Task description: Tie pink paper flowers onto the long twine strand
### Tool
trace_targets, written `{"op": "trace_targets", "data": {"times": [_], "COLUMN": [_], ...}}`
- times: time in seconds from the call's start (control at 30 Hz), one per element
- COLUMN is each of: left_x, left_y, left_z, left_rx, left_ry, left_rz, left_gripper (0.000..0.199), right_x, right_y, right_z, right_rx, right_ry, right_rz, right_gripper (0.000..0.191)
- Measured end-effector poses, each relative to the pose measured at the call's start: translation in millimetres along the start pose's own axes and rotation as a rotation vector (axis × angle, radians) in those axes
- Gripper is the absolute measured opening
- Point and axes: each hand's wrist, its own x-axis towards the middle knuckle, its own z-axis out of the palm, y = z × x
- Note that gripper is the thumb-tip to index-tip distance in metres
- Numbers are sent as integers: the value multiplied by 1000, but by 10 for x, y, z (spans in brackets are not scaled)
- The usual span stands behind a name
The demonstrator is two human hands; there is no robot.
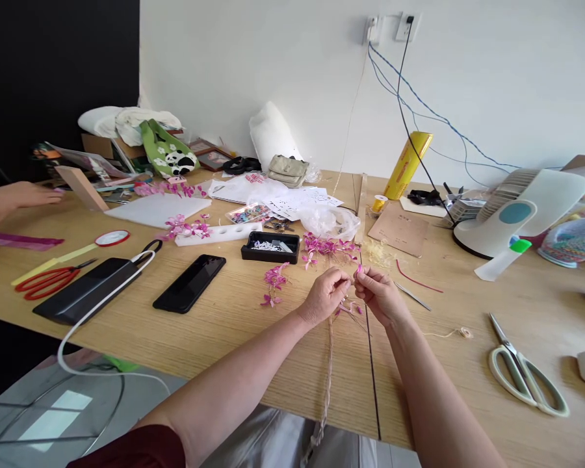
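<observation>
My left hand (325, 294) and my right hand (377, 294) meet over the wooden table, fingertips nearly touching. Between my right thumb and fingers is a small pink petal (359, 268). The left fingers are pinched together; what they hold is too small to make out. Below the hands lie pink flowers on thin stems (350, 308), partly hidden. A twisted cord (328, 377) runs from there over the table edge to my lap. Pink blossoms (275, 276) rest left of my hands, and more pink flowers (326, 247) lie just beyond them.
A black tray (270, 247), a phone (190, 284), red-handled pliers (49, 281) and a power bank (85, 292) lie to the left. Tweezers (413, 296), large scissors (526, 374) and a white fan (511, 208) are at right. Another person's hand (26, 195) reaches in at far left.
</observation>
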Motion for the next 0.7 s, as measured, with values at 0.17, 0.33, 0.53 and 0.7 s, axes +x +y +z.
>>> {"op": "trace_targets", "data": {"times": [0.17,0.33,0.53,0.7], "left_x": [-18,-24,3,7], "left_y": [5,-31,-57,-45], "left_z": [-35,-16,5,-3], "left_rx": [-119,-170,-107,-135], "left_ry": [-42,-36,9,-4], "left_rz": [-72,-106,-63,-84], "left_gripper": [20,22,14,11], "right_x": [0,2,5,1], "right_y": [3,25,53,59], "right_z": [-2,7,36,78], "right_rx": [68,83,49,69], "right_ry": [18,19,9,27], "right_rz": [41,30,41,61], "right_gripper": [15,15,17,20]}}
